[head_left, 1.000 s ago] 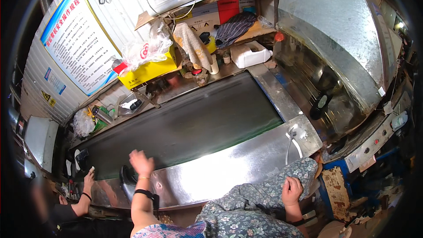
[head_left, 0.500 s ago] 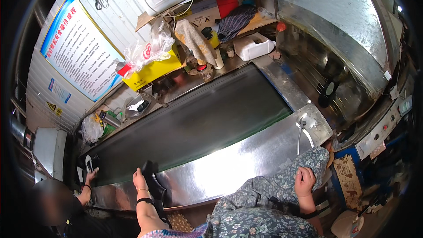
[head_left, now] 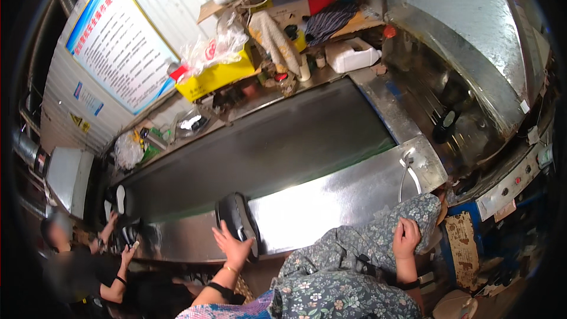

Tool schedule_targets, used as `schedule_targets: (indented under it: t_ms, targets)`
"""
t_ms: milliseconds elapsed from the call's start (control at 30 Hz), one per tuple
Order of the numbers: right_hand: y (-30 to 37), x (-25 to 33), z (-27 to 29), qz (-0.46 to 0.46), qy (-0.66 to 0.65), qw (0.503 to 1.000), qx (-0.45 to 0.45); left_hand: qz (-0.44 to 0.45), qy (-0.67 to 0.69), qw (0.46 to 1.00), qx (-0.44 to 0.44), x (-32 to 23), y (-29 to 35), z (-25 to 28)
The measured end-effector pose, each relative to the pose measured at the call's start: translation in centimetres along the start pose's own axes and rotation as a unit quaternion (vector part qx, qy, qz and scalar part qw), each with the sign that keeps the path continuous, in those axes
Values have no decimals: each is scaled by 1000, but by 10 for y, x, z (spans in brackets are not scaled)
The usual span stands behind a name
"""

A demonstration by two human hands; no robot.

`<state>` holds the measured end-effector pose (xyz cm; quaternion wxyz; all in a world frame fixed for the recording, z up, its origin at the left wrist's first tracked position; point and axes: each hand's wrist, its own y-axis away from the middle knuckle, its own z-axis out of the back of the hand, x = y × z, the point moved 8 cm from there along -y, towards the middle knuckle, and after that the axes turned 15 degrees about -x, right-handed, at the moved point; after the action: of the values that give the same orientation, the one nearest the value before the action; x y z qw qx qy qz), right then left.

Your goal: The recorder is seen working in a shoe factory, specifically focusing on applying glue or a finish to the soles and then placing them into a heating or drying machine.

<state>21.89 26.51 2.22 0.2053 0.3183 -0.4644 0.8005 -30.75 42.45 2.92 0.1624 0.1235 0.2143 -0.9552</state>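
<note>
A black shoe [head_left: 237, 215] lies across the steel ledge [head_left: 295, 224], with its far end over the edge of the dark belt [head_left: 254, 142]. My left hand [head_left: 233, 247] is at the shoe's near end, palm down with fingers spread. Its fingertips overlap the shoe in view, and I cannot tell whether they touch it. On my flower-patterned clothing at the right rests my right hand [head_left: 406, 239]. Its fingers are loosely curled in, and nothing shows in them.
At the left a co-worker [head_left: 88, 272] handles another black shoe [head_left: 129, 233]; light-soled shoes [head_left: 120, 198] stand at the belt's end. Behind the belt are a yellow box [head_left: 215, 75] and a white jug [head_left: 352, 55]. A bent white tube [head_left: 406, 177] rises from the ledge's right end.
The black shoe has moved right along the ledge. My left hand has moved right too, its fingers now spread. The co-worker has straightened up; my right hand stays at my clothing. The view has shifted slightly.
</note>
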Motion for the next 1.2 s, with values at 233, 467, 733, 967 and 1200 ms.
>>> schedule_targets:
  t_ms: [233, 467, 733, 967, 1200]
  targets:
    - [-6, 6, 5, -40, -47, 998, -3, 203, 323, 890, 248, -13, 7, -32]
    - [-67, 48, 2, -212, -202, 948, 128, 38, 473, 655, 588, -261, 88, 26]
    - [-104, 49, 141, -143, -148, 977, -51, -524, 359, 480, 604, -434, 205, 71]
    - [-46, 25, 119, -200, -53, 970, 131, -418, 486, 371, 672, -458, 280, 19]
    - [-46, 33, 110, -171, 45, 979, 101, -417, 551, 462, 556, -445, 273, 13]
